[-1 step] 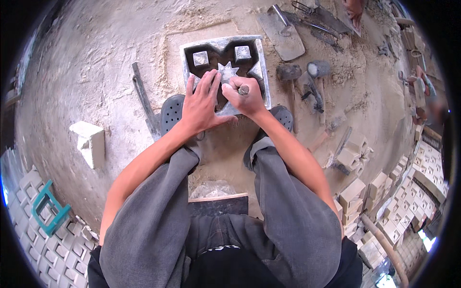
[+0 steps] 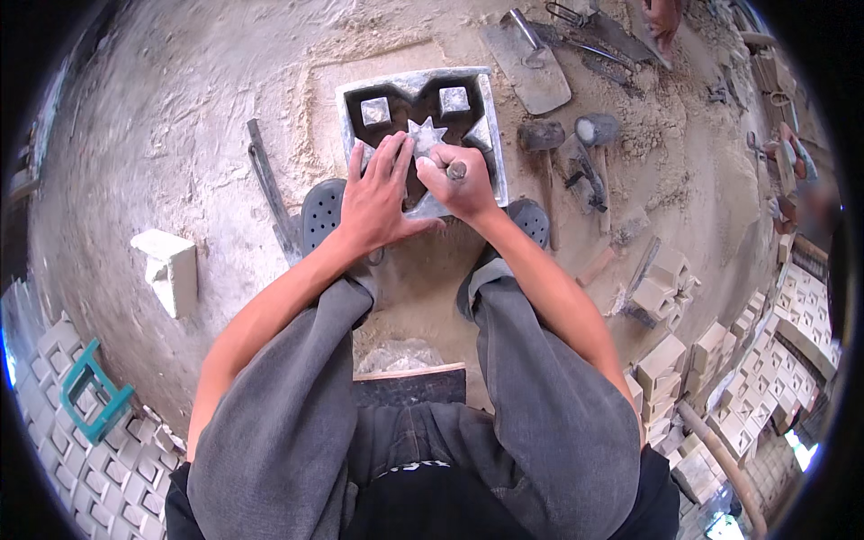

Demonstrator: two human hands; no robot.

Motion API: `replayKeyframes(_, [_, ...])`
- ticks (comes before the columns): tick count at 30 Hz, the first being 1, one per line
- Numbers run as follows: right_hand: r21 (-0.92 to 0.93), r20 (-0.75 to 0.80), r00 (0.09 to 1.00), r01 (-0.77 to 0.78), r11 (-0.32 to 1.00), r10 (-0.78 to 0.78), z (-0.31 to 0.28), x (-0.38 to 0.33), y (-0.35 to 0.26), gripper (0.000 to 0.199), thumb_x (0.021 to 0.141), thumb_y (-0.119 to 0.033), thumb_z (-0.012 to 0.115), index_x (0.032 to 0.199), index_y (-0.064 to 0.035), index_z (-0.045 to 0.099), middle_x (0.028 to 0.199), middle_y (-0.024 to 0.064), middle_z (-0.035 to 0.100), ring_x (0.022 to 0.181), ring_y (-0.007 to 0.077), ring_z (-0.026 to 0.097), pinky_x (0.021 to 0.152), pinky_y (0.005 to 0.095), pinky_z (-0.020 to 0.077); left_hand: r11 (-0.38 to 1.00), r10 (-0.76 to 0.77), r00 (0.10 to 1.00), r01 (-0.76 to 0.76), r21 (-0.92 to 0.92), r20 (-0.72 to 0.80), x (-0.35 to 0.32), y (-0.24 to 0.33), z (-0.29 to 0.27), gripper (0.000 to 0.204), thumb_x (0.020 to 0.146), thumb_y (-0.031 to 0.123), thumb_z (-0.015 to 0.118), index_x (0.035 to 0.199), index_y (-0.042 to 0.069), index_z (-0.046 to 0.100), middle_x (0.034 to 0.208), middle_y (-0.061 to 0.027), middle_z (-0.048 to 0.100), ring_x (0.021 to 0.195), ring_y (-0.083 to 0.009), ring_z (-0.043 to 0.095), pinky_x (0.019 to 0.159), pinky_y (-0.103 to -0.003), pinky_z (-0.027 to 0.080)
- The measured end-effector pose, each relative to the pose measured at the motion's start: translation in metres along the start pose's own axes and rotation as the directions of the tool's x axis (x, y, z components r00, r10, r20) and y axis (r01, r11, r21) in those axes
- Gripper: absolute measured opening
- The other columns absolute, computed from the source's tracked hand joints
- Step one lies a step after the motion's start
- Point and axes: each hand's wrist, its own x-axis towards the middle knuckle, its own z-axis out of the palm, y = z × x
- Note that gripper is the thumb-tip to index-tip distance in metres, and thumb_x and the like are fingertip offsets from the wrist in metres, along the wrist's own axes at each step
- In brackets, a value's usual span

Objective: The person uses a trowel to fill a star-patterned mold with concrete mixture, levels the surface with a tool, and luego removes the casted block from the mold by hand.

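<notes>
A square metal mould (image 2: 487, 97) lies on the dusty ground between my feet. Inside it stand raised shapes: a star (image 2: 427, 132) in the middle and a square block (image 2: 375, 112) and another square block (image 2: 454, 99) in the far corners. My left hand (image 2: 382, 189) rests with fingers outstretched over the mould's near left part. Beside the star, my right hand (image 2: 461, 184) is closed in a fist around a rod-like handle (image 2: 457, 169), whose round end points up. The tool's lower end is hidden under the fist.
To the right lie two mallets (image 2: 541, 136), a flat-bladed shovel (image 2: 540, 85) and a brush (image 2: 629, 228). A metal bar (image 2: 259, 162) and a pale block (image 2: 171, 274) are on the left. Cast blocks (image 2: 661, 369) are stacked at right. Another person's hand (image 2: 663, 22) shows far right.
</notes>
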Motion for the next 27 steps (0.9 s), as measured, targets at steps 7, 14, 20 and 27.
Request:
replayKeyframes(7, [-0.030, -0.064, 0.998, -0.016, 0.999, 0.014, 0.000, -0.011, 0.008, 0.032, 0.088, -0.019, 0.069, 0.066, -0.0013, 0.052, 0.052, 0.0127, 0.044, 0.047, 0.0178, 0.037, 0.046, 0.0352, 0.0374, 0.999, -0.029, 0.999, 0.030, -0.023, 0.035, 0.002, 0.002, -0.005, 0.127, 0.062, 0.080, 0.067, 0.149, -0.004, 0.030, 0.155, -0.0160, 0.030, 0.147, -0.0273, 0.025, 0.120, -0.052, 0.007])
replayKeyframes(14, [0.026, 0.009, 0.995, -0.104, 0.994, 0.104, -0.005, -0.017, 0.005, 0.039, 0.087, -0.018, 0.070, 0.059, 0.0002, 0.050, 0.050, 0.0098, 0.039, 0.047, 0.0144, 0.033, 0.045, 0.0334, 0.0327, 0.999, -0.008, 1.000, 0.008, -0.046, 0.010, 0.003, 0.002, -0.005, 0.121, 0.065, 0.074, 0.070, 0.149, -0.003, 0.030, 0.154, -0.0161, 0.031, 0.146, -0.0267, 0.026, 0.120, -0.052, 0.008])
replayKeyframes(20, [-0.018, -0.040, 0.999, 0.028, 0.999, -0.029, -0.011, -0.015, -0.028, 0.036, 0.087, -0.016, 0.066, 0.059, 0.0009, 0.051, 0.052, 0.0150, 0.042, 0.044, 0.0158, 0.041, 0.045, 0.0363, 0.0350, 1.000, 0.006, 1.000, -0.006, 0.018, -0.008, 0.002, 0.000, -0.002, 0.120, 0.064, 0.080, 0.065, 0.147, -0.003, 0.035, 0.151, -0.0155, 0.036, 0.144, -0.0262, 0.030, 0.120, -0.052, 0.006])
replayKeyframes(27, [-0.024, -0.094, 0.993, -0.074, 0.997, 0.071, 0.007, -0.002, -0.013, 0.028, 0.088, -0.014, 0.061, 0.065, 0.0011, 0.058, 0.055, 0.0159, 0.052, 0.047, 0.0153, 0.050, 0.049, 0.0360, 0.0395, 1.000, -0.015, 1.000, 0.015, -0.027, -0.015, -0.003, -0.003, -0.004, 0.119, 0.065, 0.079, 0.065, 0.147, -0.002, 0.035, 0.151, -0.0164, 0.035, 0.144, -0.0277, 0.030, 0.120, -0.054, 0.009])
